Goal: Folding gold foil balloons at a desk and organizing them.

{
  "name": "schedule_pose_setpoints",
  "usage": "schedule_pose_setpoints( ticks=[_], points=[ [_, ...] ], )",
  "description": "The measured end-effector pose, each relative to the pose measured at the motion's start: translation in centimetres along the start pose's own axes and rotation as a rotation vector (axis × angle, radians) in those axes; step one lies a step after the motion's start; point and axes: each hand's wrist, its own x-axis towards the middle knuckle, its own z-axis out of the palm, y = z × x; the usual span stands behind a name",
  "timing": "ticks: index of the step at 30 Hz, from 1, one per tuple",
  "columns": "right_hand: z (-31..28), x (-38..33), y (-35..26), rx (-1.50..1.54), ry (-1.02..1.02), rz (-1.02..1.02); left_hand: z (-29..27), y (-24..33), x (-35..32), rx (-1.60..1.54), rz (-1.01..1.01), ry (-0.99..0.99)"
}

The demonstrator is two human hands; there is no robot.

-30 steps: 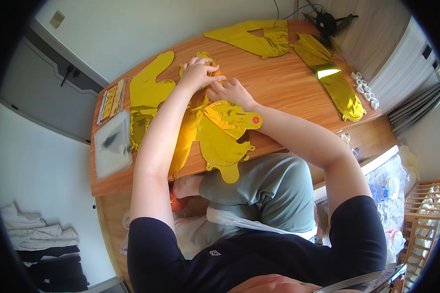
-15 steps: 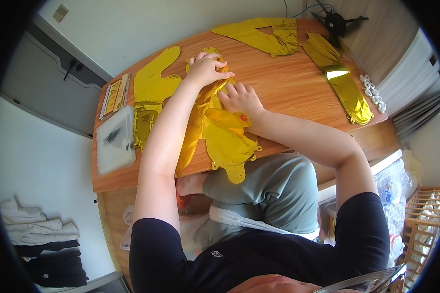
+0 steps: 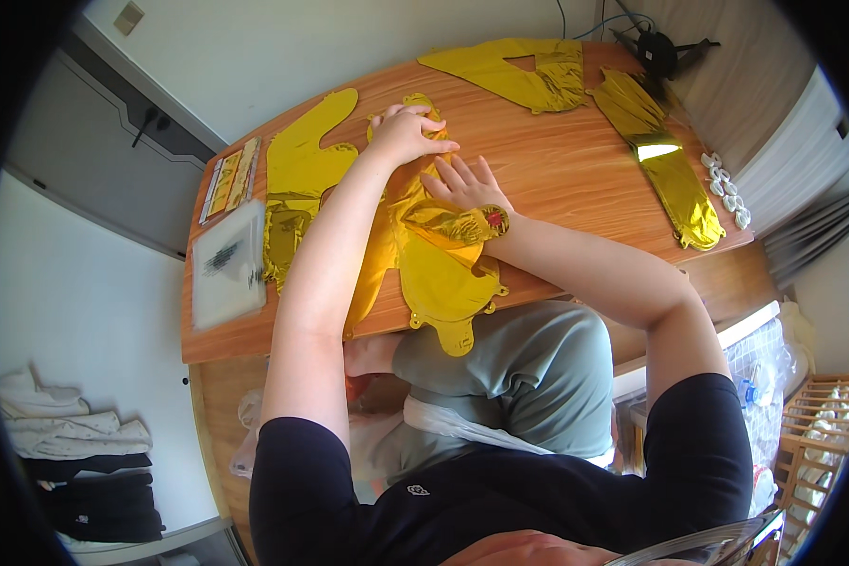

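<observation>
Left hand and right hand, fingers spread flat, press flat gold foil balloon on wooden tabletop; clear flat plastic package and yellow label strip at left edge.

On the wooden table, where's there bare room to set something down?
The widest bare patch of the table lies between the right hand and the long gold foil balloon at right. It is crowded at left, where flat gold balloons and a clear packet lie.
</observation>
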Motion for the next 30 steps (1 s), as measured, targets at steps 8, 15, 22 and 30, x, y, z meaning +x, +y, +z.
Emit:
schedule_pose_setpoints(
  ticks=[8, 15, 22, 30],
  points=[
    [-0.9, 0.0, 0.0, 0.019, -0.121, -0.023, -0.8, 0.0, 0.6, -0.123, -0.132, -0.115],
    [-2.0, -0.1, -0.3, 0.101, -0.172, -0.008, -0.5, -1.4, -3.9, -0.547, 0.029, 0.172],
    [-2.1, -0.3, 0.0, 0.112, -0.192, 0.002, -4.7, 2.4, -17.6, -0.212, -0.025, 0.097],
    [-1.7, -0.1, 0.2, 0.126, -0.161, 0.017, -4.5, 6.7, -20.1, -0.012, 0.416, 0.22]
  ],
)
